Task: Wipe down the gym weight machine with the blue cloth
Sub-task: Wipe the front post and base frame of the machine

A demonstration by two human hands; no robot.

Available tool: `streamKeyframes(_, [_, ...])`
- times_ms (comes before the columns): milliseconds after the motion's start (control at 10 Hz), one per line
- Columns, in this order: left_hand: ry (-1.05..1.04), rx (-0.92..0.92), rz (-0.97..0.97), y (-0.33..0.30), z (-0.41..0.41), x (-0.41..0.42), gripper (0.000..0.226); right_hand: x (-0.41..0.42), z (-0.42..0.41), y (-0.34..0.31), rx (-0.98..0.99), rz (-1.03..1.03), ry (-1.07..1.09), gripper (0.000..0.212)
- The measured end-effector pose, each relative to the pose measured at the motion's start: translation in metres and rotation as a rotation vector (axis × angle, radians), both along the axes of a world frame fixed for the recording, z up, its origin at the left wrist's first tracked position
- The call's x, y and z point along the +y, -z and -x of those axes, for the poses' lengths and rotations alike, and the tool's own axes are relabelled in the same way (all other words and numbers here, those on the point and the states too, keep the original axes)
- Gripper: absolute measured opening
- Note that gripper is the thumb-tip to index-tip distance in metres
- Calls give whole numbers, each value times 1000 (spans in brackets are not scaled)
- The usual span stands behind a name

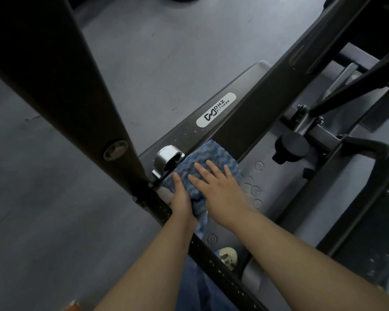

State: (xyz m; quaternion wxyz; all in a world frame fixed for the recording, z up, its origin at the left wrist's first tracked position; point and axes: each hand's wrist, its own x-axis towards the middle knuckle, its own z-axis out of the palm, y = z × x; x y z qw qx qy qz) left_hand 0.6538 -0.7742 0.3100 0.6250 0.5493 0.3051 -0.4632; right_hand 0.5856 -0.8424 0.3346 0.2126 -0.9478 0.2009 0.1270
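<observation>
Hands (pixel 220 189) press nubby blue cloth (pixel 208 160) onto matte frame (pixel 252 122).

— Where is there room to pass?
— Along the dark frame beam (pixel 254 113), up past the white label (pixel 216 110), and over the open grey floor (pixel 155 48) to the left
— And what blocks?
— The chrome roller (pixel 167 159) just left of the blue cloth (pixel 208 162), the slanted post (pixel 61 81) beyond it, and the black knob (pixel 291 148) to the right
</observation>
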Motion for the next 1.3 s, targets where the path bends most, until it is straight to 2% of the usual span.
streamKeyframes(100, [83,118,-15,-5,20,-1,72,4,13,1,-53,-75,87,58])
streamKeyframes(200, [67,163,-131,-16,31,1,59,3,19,2,-230,-247,202,39])
streamKeyframes(300, [104,105,-233,-12,45,8,50,-1,26,2,-280,-304,274,28])
streamKeyframes(400, [59,131,-243,-12,55,13,44,1,43,-4,-259,-354,321,30])
streamKeyframes(500, [209,136,-203,-23,58,9,37,5,69,-17,-292,-337,537,33])
streamKeyframes(600, [392,121,-159,-34,68,-7,36,6,101,-28,-403,-184,753,30])
streamKeyframes(700, [561,75,-94,-50,87,-31,30,6,136,-39,-402,-95,987,33])
streamKeyframes(800, [765,-4,-43,-69,114,-50,20,10,167,-52,-390,22,1148,34])
streamKeyframes(900, [940,-33,-39,-74,142,-58,20,14,194,-64,-368,117,1243,35])
streamKeyframes(1000, [1097,-124,-61,-71,167,-61,10,24,214,-72,-310,210,1294,32])
streamKeyframes(1100, [1294,-317,-37,-58,181,-64,11,43,223,-75,-202,263,1343,24])
streamKeyframes(1200, [1505,-521,-24,-43,184,-61,14,67,227,-69,-119,159,1398,34])
streamKeyframes(1300, [1723,-677,-87,-21,182,-57,30,91,224,-52,-43,21,1423,38])
